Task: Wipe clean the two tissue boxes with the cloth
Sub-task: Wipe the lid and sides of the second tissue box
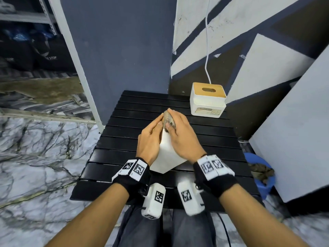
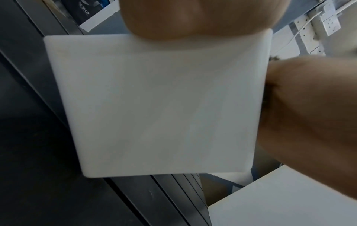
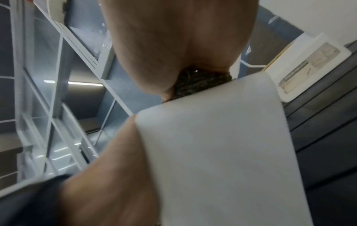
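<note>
White box [image 1: 166, 154] stands tilted on tabletop [image 1: 210, 141], long axis 6-to-12. Left hand [image 1: 149, 139] braces flat at 9; right hand [image 1: 183, 134], fingers [image 1: 169, 130] curled on cloth [image 1: 169, 120], presses at 12. Second box [image 1: 207, 100] waits untouched at 1.

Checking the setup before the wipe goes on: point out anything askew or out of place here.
The near tissue box is tipped up on end between both hands, not flat like the far tissue box. A dirty rag lies in the blue stool beside the table.
</note>
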### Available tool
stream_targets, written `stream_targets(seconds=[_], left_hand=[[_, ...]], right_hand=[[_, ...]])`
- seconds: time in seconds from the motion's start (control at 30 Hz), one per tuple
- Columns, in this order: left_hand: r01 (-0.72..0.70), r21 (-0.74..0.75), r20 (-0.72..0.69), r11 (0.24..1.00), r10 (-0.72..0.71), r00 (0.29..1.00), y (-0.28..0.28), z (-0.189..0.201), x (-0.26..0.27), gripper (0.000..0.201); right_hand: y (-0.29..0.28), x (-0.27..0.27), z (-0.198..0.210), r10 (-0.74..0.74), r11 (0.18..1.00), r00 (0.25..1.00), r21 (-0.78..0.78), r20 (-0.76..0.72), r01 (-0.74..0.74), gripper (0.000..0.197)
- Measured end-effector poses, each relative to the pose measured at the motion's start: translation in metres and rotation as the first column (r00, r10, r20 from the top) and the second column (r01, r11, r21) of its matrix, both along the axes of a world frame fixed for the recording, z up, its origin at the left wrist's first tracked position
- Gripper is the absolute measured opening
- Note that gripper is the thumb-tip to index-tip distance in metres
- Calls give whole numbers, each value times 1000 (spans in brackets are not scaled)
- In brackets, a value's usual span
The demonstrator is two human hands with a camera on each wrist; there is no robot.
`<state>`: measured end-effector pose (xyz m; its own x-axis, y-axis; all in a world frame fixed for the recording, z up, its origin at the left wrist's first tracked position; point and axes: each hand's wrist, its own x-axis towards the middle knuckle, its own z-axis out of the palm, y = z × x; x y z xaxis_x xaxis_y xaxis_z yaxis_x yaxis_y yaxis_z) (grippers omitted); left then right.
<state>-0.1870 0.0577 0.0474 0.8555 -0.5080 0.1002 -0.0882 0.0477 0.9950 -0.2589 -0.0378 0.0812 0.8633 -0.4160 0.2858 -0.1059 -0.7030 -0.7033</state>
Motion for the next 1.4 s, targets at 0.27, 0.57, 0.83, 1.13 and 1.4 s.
stream_targets(seconds=[0.27,0.57,0.83,1.13,1.4], left_hand=[[-35,-11,-21,999,34,999,2,1,-1,30],[-26,-23,-32,999,25,999,6,-2,4,30],[13,69,-10,998,-13,1000,16,4,10,33],[110,104,-362,988,-66,930,23,25,34,21],[81,110,-554,991,-6,833,12,30,34,34]], right_hand=[[2,-5,-3,-8,1000,1000,14,6,8,47],[31,-36,-17,31,997,999,-75,34,-28,50],[-17,23,10,84,990,987,-102,-138,-99,47],[-15,39,19,81,986,976,-128,-201,-108,46],[-13,33,10,59,990,990,-122,-127,-75,47]])
